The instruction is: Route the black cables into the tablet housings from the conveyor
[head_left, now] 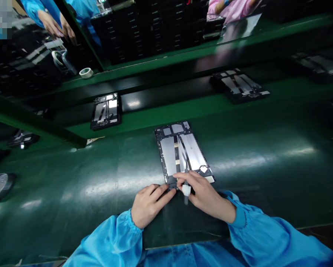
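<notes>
I'm pinning the opened tablet at its near edge on the green surface with my left hand, fingers flat and holding nothing, while my right hand is gripping a small tool there; pressing next looks to need steadiness.

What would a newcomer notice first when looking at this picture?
First, the opened tablet lying on the green bench in the centre, silver panels exposed. At its near edge, the right hand presses a thin tool while the left hand steadies the frame. Two more opened tablets lie behind.
</notes>
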